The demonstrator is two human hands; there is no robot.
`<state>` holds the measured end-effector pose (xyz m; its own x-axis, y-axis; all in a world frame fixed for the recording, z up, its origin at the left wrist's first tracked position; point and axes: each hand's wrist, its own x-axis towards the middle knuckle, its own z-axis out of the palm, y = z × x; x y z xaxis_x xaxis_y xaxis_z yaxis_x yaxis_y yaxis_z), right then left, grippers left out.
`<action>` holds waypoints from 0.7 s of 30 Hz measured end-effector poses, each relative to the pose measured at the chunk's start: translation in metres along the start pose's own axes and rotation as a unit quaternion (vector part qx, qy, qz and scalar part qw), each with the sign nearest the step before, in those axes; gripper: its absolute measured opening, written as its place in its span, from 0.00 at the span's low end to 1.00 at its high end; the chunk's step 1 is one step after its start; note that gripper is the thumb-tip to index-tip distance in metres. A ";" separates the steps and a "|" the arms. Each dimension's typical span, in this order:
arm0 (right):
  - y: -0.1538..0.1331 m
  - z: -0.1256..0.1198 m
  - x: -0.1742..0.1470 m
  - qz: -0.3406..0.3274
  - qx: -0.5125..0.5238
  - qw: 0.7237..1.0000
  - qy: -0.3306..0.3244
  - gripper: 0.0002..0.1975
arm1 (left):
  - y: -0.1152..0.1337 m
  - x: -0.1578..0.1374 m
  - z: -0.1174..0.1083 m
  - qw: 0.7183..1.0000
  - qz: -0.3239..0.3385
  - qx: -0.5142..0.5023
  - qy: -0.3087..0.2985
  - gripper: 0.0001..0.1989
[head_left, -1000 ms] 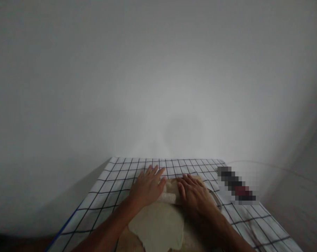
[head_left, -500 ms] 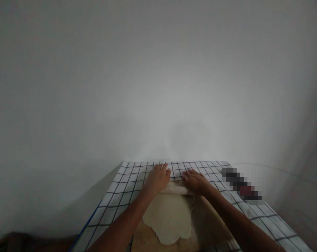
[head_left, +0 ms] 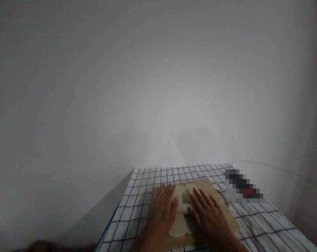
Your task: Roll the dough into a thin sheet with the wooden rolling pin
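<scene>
A sheet of pale rolled-out dough [head_left: 177,228] with an uneven edge lies on a wooden board [head_left: 228,218]. Across its middle rests a pale rolling pin [head_left: 183,209], of which only a short length shows between my hands. My left hand [head_left: 162,206] lies over the pin's left part, palm down, fingers stretched forward. On the right part, my right hand [head_left: 207,211] is flat too, with its fingers spread. Both palms hide the ends of the pin and the sides of the dough.
Under the board is a table with a white cloth [head_left: 129,210] checked in dark lines. A blurred-out dark and red object [head_left: 244,185] sits near the right edge. A plain wall [head_left: 158,87] rises behind the table. Something dark [head_left: 43,246] is at the lower left.
Both hands have drawn back toward me with the rolling pin, from the dough's far edge to its middle. The far part of the board and dough now shows.
</scene>
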<state>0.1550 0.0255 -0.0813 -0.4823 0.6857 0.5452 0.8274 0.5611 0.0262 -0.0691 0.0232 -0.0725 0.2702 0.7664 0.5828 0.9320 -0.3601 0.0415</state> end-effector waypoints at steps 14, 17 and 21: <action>0.070 -0.010 0.019 0.188 0.263 0.946 0.027 0.16 | -0.059 0.017 -0.049 0.936 -0.111 -0.300 -0.145 0.22; 0.081 0.002 0.051 0.243 0.297 0.923 0.025 0.20 | -0.043 0.039 -0.025 0.963 -0.079 -0.220 -0.134 0.18; 0.084 0.021 0.058 0.262 0.350 0.899 0.014 0.23 | -0.027 0.031 -0.003 0.985 -0.011 -0.106 -0.133 0.21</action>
<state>0.1905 0.1222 -0.0655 -0.0641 0.9347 0.3495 0.5503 0.3253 -0.7690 -0.0869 0.0550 -0.0534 0.3299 0.8777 0.3476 0.8744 -0.4229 0.2379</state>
